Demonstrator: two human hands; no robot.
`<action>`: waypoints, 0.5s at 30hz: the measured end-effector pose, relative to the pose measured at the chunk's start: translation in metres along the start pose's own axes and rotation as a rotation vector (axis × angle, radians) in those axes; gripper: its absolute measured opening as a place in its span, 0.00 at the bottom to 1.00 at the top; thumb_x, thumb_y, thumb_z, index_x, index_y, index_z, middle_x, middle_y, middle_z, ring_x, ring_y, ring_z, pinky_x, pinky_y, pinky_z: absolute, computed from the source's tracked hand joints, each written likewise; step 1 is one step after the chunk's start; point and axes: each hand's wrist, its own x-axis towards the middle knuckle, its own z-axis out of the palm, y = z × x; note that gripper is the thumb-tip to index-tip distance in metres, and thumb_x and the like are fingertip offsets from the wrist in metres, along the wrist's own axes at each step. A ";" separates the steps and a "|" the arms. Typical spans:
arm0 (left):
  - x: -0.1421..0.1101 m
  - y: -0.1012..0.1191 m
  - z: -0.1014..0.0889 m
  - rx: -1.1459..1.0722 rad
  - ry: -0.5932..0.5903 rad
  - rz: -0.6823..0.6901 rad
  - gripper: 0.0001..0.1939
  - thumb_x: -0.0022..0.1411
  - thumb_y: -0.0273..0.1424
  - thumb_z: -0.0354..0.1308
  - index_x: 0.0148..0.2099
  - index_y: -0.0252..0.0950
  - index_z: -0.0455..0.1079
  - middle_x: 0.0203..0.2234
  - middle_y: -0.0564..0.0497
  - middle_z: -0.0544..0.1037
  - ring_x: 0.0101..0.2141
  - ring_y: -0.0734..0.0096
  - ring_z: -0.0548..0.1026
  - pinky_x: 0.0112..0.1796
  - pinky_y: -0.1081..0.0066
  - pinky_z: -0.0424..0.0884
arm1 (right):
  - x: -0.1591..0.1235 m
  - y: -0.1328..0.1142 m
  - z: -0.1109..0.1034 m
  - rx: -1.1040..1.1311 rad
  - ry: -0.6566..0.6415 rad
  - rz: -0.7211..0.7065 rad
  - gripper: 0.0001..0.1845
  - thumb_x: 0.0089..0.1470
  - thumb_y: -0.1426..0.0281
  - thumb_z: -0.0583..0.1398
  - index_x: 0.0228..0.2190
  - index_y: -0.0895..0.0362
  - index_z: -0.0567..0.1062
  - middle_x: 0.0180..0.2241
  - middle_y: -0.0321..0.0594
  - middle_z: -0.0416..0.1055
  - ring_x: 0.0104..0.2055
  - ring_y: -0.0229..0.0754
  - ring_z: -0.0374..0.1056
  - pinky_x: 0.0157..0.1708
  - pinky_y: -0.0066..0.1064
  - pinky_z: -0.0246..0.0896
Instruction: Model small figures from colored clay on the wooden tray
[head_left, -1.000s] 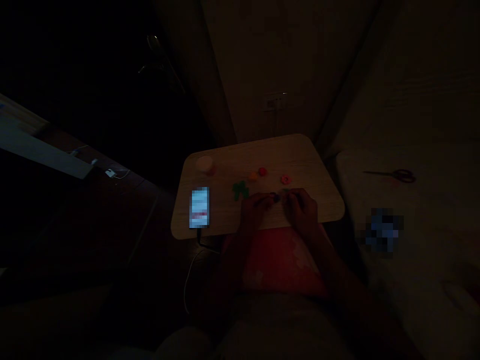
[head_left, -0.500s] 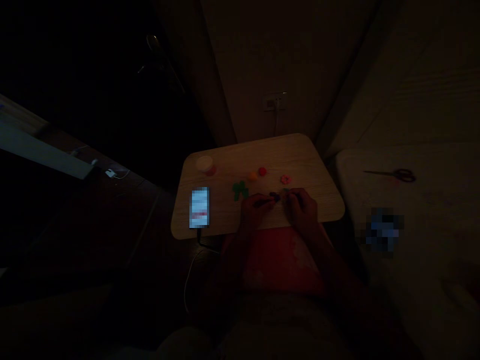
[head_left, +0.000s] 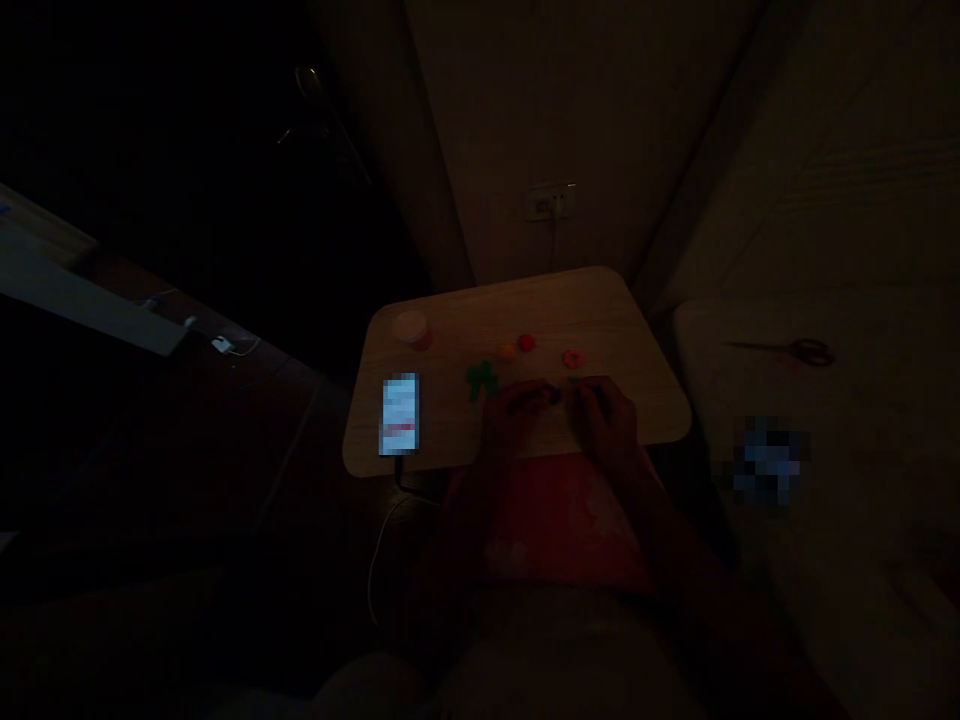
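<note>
The scene is very dark. My left hand (head_left: 511,418) is closed at the near side of the small table, its fingertips pinching a small dark blue-purple lump (head_left: 555,394). Just to the right, my right hand (head_left: 609,418) is also closed, and a small teal-tipped thing (head_left: 574,380) pokes out at its fingertips; most of it is hidden. A gap separates the two hands. Beyond the right hand lies a pink flower-like ring (head_left: 573,359). A green branching shape (head_left: 481,380) lies left of my left hand, with an orange lump (head_left: 508,352) and a red lump (head_left: 526,342) further back.
On the wooden table (head_left: 450,440) stand a lidded tub (head_left: 412,329) at back left and a lit, blurred phone (head_left: 399,414) with a cable. Scissors (head_left: 810,351) and a blurred bluish item (head_left: 769,460) lie on the pale surface at right. A wall socket (head_left: 551,201) is behind.
The fingers of my left hand have shifted slightly around the dark lump, which now looks bluer and more compact. My right hand has hardly moved. The light is a little dimmer.
</note>
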 end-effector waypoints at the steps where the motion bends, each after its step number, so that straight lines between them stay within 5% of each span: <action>1: 0.000 -0.001 0.001 -0.025 0.013 -0.034 0.15 0.53 0.37 0.71 0.43 0.36 0.81 0.35 0.46 0.84 0.35 0.66 0.81 0.41 0.66 0.78 | 0.000 0.001 0.000 0.002 -0.002 0.000 0.10 0.63 0.63 0.56 0.36 0.54 0.75 0.32 0.39 0.76 0.34 0.44 0.70 0.35 0.34 0.65; 8: -0.001 0.000 0.002 0.039 0.046 -0.064 0.14 0.44 0.37 0.75 0.30 0.35 0.79 0.29 0.47 0.83 0.32 0.67 0.79 0.36 0.67 0.76 | 0.000 0.001 0.000 0.013 -0.002 0.007 0.11 0.64 0.62 0.56 0.37 0.54 0.75 0.32 0.39 0.76 0.34 0.44 0.70 0.35 0.34 0.64; 15: -0.001 0.001 -0.003 0.091 -0.013 0.044 0.19 0.64 0.45 0.60 0.32 0.34 0.80 0.24 0.49 0.78 0.26 0.73 0.73 0.30 0.72 0.70 | 0.000 0.000 0.000 0.002 0.009 0.006 0.10 0.63 0.63 0.56 0.36 0.54 0.75 0.32 0.39 0.76 0.34 0.44 0.70 0.34 0.34 0.64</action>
